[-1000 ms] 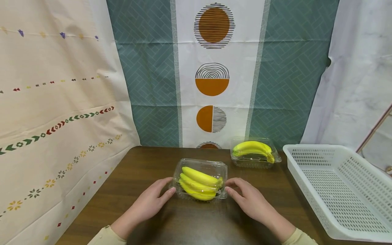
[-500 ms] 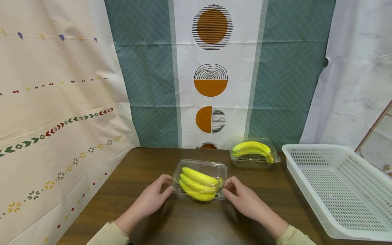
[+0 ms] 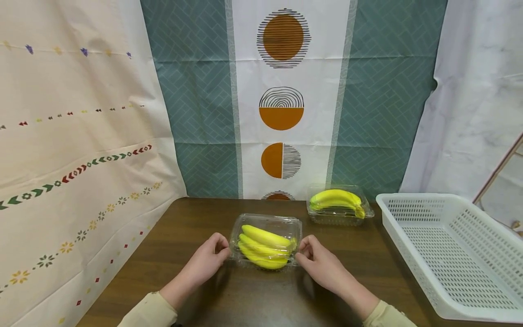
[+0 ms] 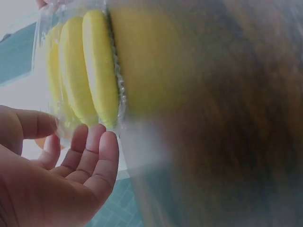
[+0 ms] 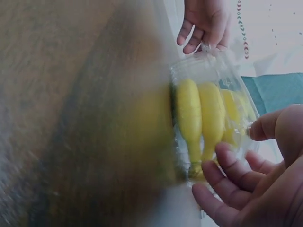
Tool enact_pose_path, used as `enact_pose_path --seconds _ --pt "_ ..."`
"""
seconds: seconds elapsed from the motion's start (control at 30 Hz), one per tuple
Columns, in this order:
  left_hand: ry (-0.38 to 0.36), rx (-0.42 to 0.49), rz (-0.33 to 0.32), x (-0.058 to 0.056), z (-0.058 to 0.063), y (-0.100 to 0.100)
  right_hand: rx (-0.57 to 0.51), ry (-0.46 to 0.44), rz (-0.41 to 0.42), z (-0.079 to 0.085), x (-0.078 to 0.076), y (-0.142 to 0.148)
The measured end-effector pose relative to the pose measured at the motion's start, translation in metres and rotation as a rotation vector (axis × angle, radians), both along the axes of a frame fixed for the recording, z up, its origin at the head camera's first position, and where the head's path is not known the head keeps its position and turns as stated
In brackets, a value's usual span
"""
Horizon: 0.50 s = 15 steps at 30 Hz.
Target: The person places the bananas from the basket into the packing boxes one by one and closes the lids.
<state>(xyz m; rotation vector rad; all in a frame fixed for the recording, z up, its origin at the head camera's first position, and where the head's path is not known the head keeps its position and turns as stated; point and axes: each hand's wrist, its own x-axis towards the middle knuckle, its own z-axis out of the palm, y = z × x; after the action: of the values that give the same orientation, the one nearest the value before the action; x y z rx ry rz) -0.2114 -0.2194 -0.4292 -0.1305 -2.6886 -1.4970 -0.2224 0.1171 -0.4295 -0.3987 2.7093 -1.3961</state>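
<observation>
A clear plastic clamshell box point(image 3: 267, 220) with a bunch of yellow bananas point(image 3: 263, 247) inside rests on the dark wooden table point(image 3: 261, 302) between my hands. My left hand point(image 3: 202, 261) pinches the box's left rim; in the left wrist view its thumb and forefinger meet at the corner while the other fingers stay loosely bent. On the opposite side my right hand point(image 3: 324, 265) pinches the right rim, its thumb point(image 5: 265, 126) on the lid edge and its forefinger beneath. The lid lies down over the fruit.
Behind and to the right stands another clear clamshell point(image 3: 337, 221) holding bananas point(image 3: 337, 198). A white perforated plastic basket point(image 3: 416, 268) sits along the right side. Patterned cloth point(image 3: 208, 113) hangs behind the table, and a cream cloth point(image 3: 102, 181) on the left.
Fingers of both hands have drawn in from beside the box to pinch its left and right rims. The box has stayed in nearly the same place.
</observation>
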Motion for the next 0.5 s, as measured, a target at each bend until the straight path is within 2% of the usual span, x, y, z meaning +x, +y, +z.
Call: enact_pose_path --seconds 0.17,0.27,0.4,0.5 --pt "-0.044 0.071 0.023 0.0019 -0.0035 0.0011 -0.073 -0.006 0.001 -0.0049 -0.0009 -0.0016" --pt "-0.091 0.008 0.036 0.0041 -0.0011 -0.0002 -0.116 -0.02 0.0 -0.0057 -0.0011 -0.002" --pt "-0.141 -0.091 0.018 0.0038 0.0026 -0.0024 -0.15 -0.049 0.009 -0.005 -0.0015 -0.0019" --pt "-0.15 -0.088 0.002 0.0019 0.0008 -0.0028 -0.152 -0.059 0.001 -0.0046 -0.0014 -0.0029"
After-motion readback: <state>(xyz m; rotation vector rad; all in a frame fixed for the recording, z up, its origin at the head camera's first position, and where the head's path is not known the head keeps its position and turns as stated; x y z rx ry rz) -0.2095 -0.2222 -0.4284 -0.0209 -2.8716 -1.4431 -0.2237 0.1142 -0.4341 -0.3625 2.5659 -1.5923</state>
